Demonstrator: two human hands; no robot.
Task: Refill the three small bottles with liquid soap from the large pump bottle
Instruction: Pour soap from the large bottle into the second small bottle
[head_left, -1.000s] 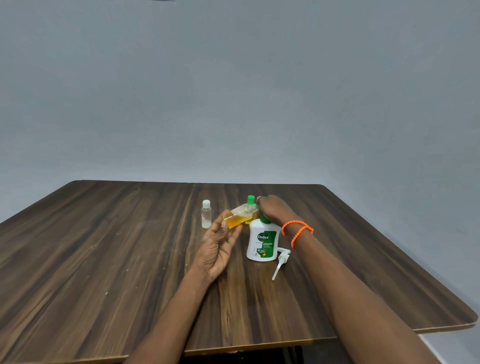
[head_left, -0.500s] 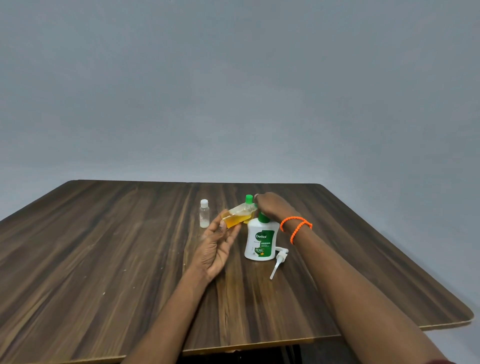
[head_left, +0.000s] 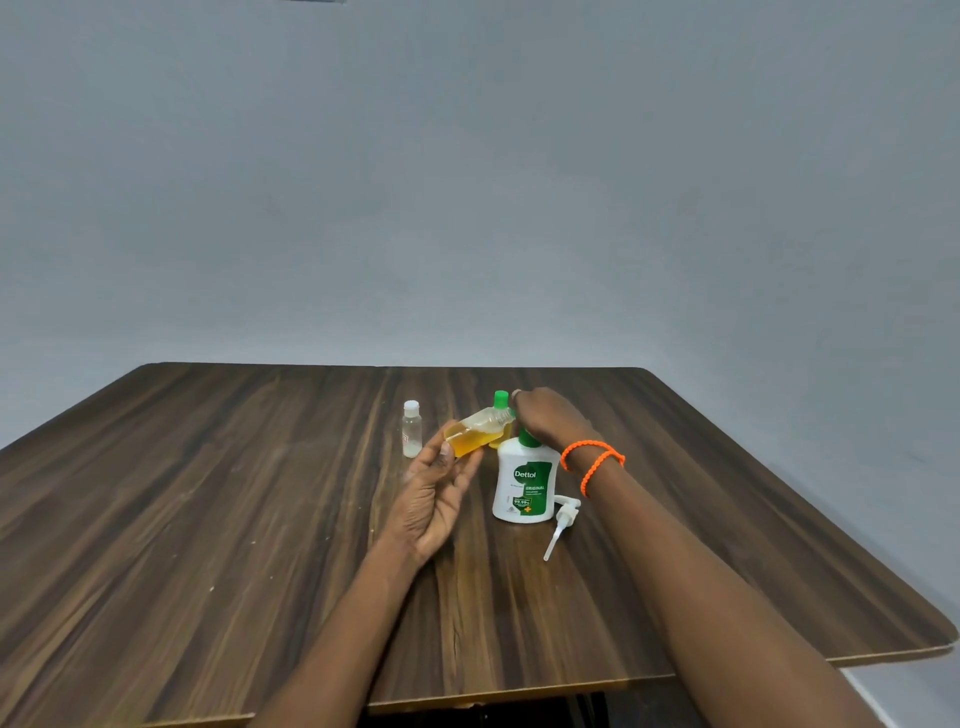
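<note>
Soap of amber colour fills about half of the small bottle (head_left: 475, 432) that the left hand (head_left: 436, 491) pinches at its base between thumb and fingertips. This bottle is tilted, with its long axis rising from the left hand toward the right, and its open threaded neck points at the right hand (head_left: 548, 418). The right hand is curled just beside this neck, above the large pump bottle (head_left: 523, 483); whether it holds a cap I cannot tell. A green-capped bottle (head_left: 500, 410) stands behind, partly hidden. The white-capped bottle (head_left: 411, 428) stands apart at the left, near the left hand. The pump head (head_left: 561, 522) lies on the table (head_left: 208, 519).
</note>
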